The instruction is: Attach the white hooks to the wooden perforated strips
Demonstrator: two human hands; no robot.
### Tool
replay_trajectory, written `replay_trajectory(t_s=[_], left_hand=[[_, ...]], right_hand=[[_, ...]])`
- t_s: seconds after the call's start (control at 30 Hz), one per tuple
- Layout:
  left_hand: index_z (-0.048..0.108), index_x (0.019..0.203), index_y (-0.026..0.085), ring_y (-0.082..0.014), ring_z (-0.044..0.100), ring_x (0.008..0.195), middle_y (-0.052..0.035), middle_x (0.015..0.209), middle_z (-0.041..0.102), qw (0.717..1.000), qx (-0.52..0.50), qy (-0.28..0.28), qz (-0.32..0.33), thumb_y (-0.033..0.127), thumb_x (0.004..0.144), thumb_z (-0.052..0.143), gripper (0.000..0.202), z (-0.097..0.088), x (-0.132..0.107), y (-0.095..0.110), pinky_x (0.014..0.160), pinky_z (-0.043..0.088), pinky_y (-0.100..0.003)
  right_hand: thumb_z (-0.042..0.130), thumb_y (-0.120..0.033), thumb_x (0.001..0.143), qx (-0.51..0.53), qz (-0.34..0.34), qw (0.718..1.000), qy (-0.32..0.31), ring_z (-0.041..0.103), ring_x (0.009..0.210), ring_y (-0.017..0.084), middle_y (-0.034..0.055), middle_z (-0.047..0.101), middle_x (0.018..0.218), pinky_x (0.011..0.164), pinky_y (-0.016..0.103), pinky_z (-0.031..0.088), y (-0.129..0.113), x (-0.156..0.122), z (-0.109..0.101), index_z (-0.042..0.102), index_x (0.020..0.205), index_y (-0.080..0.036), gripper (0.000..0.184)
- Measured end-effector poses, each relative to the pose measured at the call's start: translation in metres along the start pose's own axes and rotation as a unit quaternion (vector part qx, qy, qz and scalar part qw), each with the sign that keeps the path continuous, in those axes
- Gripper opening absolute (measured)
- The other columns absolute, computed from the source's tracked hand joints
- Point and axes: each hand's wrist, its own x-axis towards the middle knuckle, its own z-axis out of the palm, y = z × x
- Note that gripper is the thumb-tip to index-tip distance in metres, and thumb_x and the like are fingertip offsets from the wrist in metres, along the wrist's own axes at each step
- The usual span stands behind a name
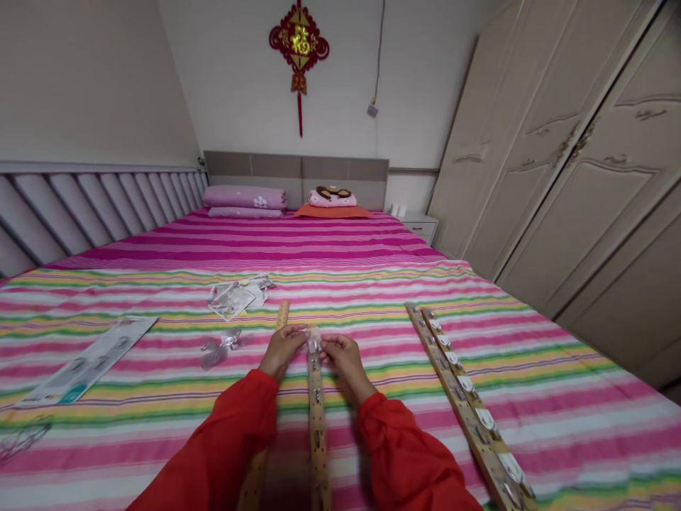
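Where the hands meet: left hand [284, 353] and right hand [343, 362] nearly closed, fingertips pinching a small clear plastic piece [314, 343] at the far end of the middle strip.
Middle strip: narrow tan perforated strip [319, 474], mid-bed, toward near edge; metal pieces along it, seems mostly done.
Right pair: two tan strips [445, 363] toward the bed's right edge, filled; looks done.
Left strip: tan, perforated [283, 312], partly sleeve-hidden; visible holes bare, likely left.
Bed's left side: white packaging card [98, 360], purpose unclear.

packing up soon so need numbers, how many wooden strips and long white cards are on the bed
Wooden strips: 4
Long white card: 1
Total: 5
Not counted: the overlapping packets, too jumbled to tell apart.
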Motion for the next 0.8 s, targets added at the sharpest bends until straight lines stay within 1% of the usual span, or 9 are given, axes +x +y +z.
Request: replay_trajectory(t_s=[0.07,0.13,0.2,0.3,0.43,0.6,0.8], left_hand=[[0.065,0.075,0.013,-0.009,0.057,0.055,0.0006,0.059,0.065,1.0,-0.002,0.011,-0.01,0.027,0.04,0.084,0.043,-0.002,0.005,-0.006,0.057,0.044,-0.021],[0.064,0.071,0.013,-0.0078,0.054,0.05,0.0017,0.055,0.062,1.0,0.007,0.013,-0.011,0.028,0.04,0.083,0.04,-0.003,0.011,-0.012,0.052,0.042,-0.021],[0.064,0.07,0.012,-0.0066,0.05,0.046,0.0031,0.051,0.059,1.0,0.015,0.012,-0.006,0.029,0.04,0.082,0.039,-0.003,0.017,-0.016,0.049,0.038,-0.02],[0.064,0.069,0.012,-0.0064,0.047,0.045,0.0039,0.048,0.057,1.0,0.027,0.014,0.008,0.03,0.041,0.081,0.037,-0.003,0.028,-0.02,0.048,0.036,-0.02],[0.063,0.065,0.012,-0.0085,0.05,0.047,0.0028,0.048,0.057,0.998,0.046,0.023,0.02,0.029,0.043,0.078,0.032,-0.002,0.042,-0.026,0.05,0.039,-0.022],[0.063,0.062,0.014,-0.0101,0.052,0.049,0.0022,0.051,0.059,0.995,0.078,0.035,0.045,0.026,0.047,0.073,0.022,-0.001,0.057,-0.036,0.053,0.042,-0.024],[0.063,0.063,0.015,-0.0134,0.058,0.056,0.0018,0.055,0.062,0.986,0.135,0.058,0.076,0.021,0.053,0.067,0.013,-0.004,0.064,-0.045,0.057,0.044,-0.024]], right_hand=[[0.075,-0.024,0.05,-0.001,0.001,1.0,0.018,0.05,0.037,0.01,-0.0023,0.061,0.045,0.04,0.021,0.038,0.006,0.007,0.002,0.064,0.068,-0.015,0.023],[0.073,-0.022,0.051,-0.002,0.001,1.0,0.029,0.048,0.036,0.009,-0.0034,0.059,0.044,0.038,0.02,0.035,0.013,0.014,0.003,0.062,0.067,-0.015,0.021],[0.07,-0.02,0.051,-0.005,-0.001,0.999,0.039,0.046,0.036,0.008,-0.0043,0.059,0.044,0.038,0.02,0.033,0.019,0.02,0.004,0.061,0.066,-0.016,0.018],[0.068,-0.019,0.05,-0.012,-0.01,0.999,0.049,0.046,0.038,0.009,-0.0055,0.057,0.045,0.039,0.02,0.033,0.027,0.03,0.004,0.061,0.064,-0.016,0.017],[0.067,-0.019,0.049,-0.023,-0.019,0.998,0.055,0.047,0.042,0.009,-0.0056,0.055,0.045,0.042,0.021,0.033,0.033,0.041,0.002,0.06,0.062,-0.017,0.015],[0.063,-0.021,0.051,-0.042,-0.022,0.997,0.057,0.047,0.043,0.01,-0.0058,0.055,0.047,0.044,0.022,0.035,0.038,0.046,0.0,0.059,0.064,-0.017,0.014],[0.06,-0.022,0.052,-0.073,-0.027,0.995,0.06,0.046,0.044,0.01,-0.0066,0.052,0.046,0.044,0.022,0.035,0.046,0.049,-0.002,0.058,0.063,-0.018,0.012]])
